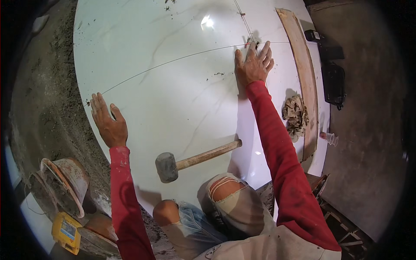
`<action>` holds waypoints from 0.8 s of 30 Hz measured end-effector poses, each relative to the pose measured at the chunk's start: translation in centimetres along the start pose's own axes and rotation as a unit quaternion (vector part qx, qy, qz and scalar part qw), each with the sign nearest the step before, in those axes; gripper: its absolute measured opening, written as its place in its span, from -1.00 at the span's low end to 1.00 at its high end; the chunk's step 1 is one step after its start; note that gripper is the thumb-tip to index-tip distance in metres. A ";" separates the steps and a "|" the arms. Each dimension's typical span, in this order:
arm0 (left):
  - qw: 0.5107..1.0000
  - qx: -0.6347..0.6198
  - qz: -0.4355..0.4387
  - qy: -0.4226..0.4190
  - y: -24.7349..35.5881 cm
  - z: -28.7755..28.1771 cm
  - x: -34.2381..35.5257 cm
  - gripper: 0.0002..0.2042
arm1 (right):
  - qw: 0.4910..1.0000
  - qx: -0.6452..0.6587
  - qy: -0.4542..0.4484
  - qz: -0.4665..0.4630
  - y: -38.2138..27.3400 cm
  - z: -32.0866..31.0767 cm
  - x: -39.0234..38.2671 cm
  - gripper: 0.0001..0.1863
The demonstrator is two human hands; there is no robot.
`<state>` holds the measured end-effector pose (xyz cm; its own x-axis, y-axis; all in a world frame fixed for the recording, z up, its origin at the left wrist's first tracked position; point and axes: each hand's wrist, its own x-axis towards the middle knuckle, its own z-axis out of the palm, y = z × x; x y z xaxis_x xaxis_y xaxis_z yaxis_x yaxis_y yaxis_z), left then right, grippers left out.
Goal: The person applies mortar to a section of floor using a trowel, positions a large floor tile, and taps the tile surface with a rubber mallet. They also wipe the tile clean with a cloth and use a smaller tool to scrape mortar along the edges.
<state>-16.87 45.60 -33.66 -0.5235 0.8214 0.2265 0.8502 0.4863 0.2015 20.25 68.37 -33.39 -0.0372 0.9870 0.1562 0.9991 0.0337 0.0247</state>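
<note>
I've got both grips flat and unclenched, fingers extended, holding nothing, palms down at the large white tile point(173, 117).
From my end: left grip point(109, 123) sits at the tile's left edge, fingertips near the thin seam point(195, 53); right grip point(253, 65) is far right, fingers spread, fingertips at the same seam beside a small red piece point(247, 44). Can't tell how hard either presses. Mallet point(195, 160) lies on the tile's near part, between my forearms, dark head left. Right: crumpled cloth point(295, 115) against a long wooden board point(307, 86). Near left: dirty bucket point(71, 175), yellow box point(66, 232).
</note>
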 end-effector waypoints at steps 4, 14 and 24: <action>1.000 0.011 0.016 -0.015 -0.4 -1.4 -1.4 -0.46 | 1.000 0.029 -0.012 -0.002 -0.8 -0.6 -0.8 -0.14; 0.986 -0.001 0.053 -0.156 -0.1 -7.4 -17.2 -0.35 | 0.977 0.164 0.009 -0.137 3.2 -1.4 -9.7 -0.25; 0.984 -0.047 0.085 -0.149 0.1 -9.5 -21.2 -0.35 | 0.938 0.291 -0.068 -0.178 7.8 -5.5 -20.4 -0.50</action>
<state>-6.22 25.37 -29.37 -0.3231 0.9461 -0.0230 0.9075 0.3166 0.2760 28.72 47.59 -30.98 -0.4077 0.9061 0.1128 0.7663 0.4067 -0.4974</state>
